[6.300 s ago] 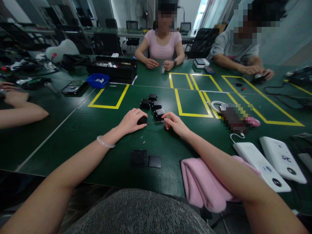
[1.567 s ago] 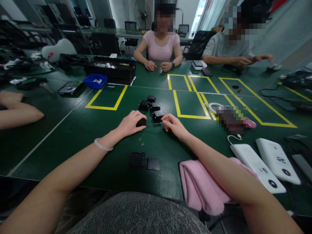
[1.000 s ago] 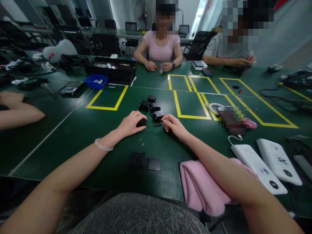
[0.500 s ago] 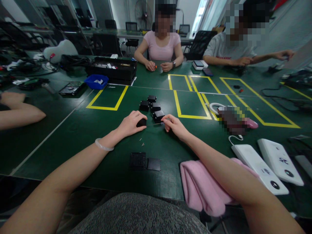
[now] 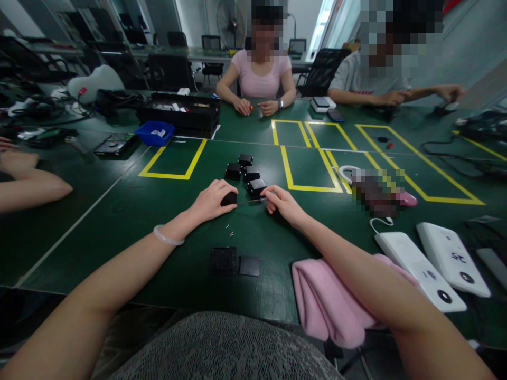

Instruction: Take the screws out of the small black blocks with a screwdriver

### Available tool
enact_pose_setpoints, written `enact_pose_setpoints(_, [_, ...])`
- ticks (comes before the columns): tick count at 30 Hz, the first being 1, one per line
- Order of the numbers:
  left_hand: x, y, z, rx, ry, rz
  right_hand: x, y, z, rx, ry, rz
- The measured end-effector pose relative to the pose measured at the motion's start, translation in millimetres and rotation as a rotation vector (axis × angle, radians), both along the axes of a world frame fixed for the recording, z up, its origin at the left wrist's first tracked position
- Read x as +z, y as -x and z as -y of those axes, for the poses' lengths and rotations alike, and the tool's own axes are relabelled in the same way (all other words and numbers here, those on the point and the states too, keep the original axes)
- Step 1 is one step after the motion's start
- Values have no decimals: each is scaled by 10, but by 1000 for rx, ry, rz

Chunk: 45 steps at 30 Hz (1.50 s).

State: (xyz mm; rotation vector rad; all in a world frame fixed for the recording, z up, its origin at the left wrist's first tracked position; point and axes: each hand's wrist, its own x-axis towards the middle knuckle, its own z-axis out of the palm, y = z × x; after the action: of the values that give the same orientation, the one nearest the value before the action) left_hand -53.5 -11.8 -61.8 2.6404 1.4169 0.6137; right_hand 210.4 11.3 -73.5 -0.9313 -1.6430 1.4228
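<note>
My left hand [image 5: 212, 200] is closed over a small black box [image 5: 229, 199] on the green table [image 5: 119, 206]. My right hand [image 5: 282, 203] pinches the handle of a thin screwdriver [image 5: 253, 200] whose shaft points left at that box. Just beyond the hands sits a cluster of several small black boxes [image 5: 245, 171]. Two tiny screws [image 5: 229, 230] lie on the table below my left hand. Nearer to me lie two flat black square covers [image 5: 236, 262].
A folded pink cloth [image 5: 328, 303] lies under my right forearm. Two white devices [image 5: 435, 266] are at the right. Yellow tape rectangles [image 5: 174, 158] mark the table. A blue bin [image 5: 155, 131] and black tray [image 5: 182, 112] stand far left. Other people sit opposite and at the left.
My hands have stayed in place on the box and screwdriver. The person at the far right has stretched an arm out to the right.
</note>
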Motion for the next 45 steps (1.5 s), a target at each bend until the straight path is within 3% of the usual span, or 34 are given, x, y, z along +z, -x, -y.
enact_pose_setpoints(9, [-9,1,-6,-6,-7,9,-4,-15,-2,-27,-46,46])
enact_pose_setpoints(17, [-7,1,1,-5,-22,-1,-19,5,-9,6,19,-15])
enact_pose_setpoints(45, [6,-6,4,8,-9,-13,8,13,-2,1,34,-14])
